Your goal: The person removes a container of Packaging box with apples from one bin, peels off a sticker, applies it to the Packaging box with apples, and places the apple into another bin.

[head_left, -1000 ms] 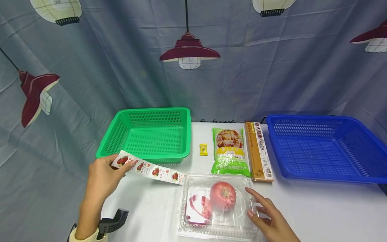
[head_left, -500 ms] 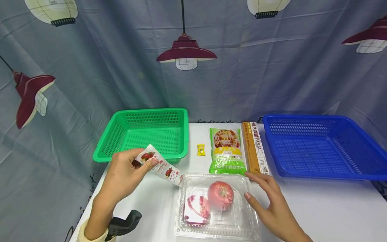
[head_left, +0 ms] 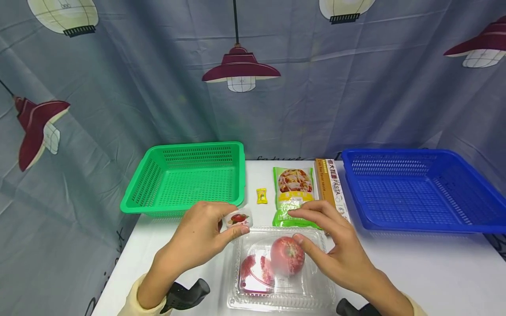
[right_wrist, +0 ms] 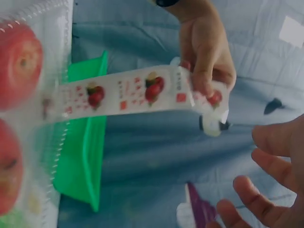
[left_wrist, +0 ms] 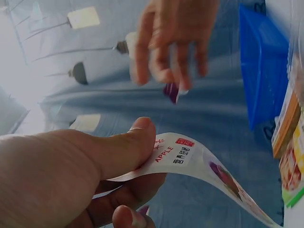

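Observation:
My left hand (head_left: 201,235) pinches a strip of apple stickers (head_left: 239,218) between thumb and fingers, above the upper left of a clear plastic clamshell box (head_left: 312,292). In the right wrist view the strip (right_wrist: 130,95) runs from the left hand down to the box edge; its lower end is blurred there. The box is closed. Inside it show a red apple (head_left: 287,255) and, under glare, a second apple (right_wrist: 7,164). My right hand (head_left: 340,252) hovers over the right side of the box with spread, lightly bent fingers and holds nothing.
Behind the box lie a small yellow packet (head_left: 262,195), a green food bag (head_left: 294,193) and a pasta box (head_left: 334,186). A green basket (head_left: 241,175) stands at back left, a blue basket (head_left: 419,224) at back right. A grey curtain (head_left: 300,109) hangs behind the table.
My left hand has carried its end of the sticker strip rightward and toward the box. My right hand has left the box's right edge and moved up and left over the lid.

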Demonstrator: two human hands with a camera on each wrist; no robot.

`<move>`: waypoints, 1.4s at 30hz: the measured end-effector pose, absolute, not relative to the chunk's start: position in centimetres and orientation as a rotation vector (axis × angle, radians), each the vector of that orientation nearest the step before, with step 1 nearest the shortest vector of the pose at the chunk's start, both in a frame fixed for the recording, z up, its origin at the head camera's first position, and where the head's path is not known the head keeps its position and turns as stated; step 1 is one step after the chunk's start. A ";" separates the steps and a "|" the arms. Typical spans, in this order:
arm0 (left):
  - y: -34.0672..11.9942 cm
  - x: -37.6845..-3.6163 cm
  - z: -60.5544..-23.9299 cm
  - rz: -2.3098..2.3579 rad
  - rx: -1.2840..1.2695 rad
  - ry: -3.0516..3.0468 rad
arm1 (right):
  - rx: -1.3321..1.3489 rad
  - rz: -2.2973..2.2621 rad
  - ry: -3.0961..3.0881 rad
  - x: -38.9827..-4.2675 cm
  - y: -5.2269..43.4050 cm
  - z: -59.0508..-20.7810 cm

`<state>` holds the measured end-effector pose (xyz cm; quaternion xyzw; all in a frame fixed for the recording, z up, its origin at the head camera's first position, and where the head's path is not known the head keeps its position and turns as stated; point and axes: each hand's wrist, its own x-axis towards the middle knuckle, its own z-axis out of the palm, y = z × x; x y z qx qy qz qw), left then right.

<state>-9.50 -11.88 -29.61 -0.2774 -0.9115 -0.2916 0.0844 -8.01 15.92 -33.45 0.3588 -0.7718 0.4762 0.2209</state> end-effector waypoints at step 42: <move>-8.9 -9.4 -30.7 -1.111 -1.155 -2.632 | 1.063 1.226 -1.831 -9.4 11.9 -33.5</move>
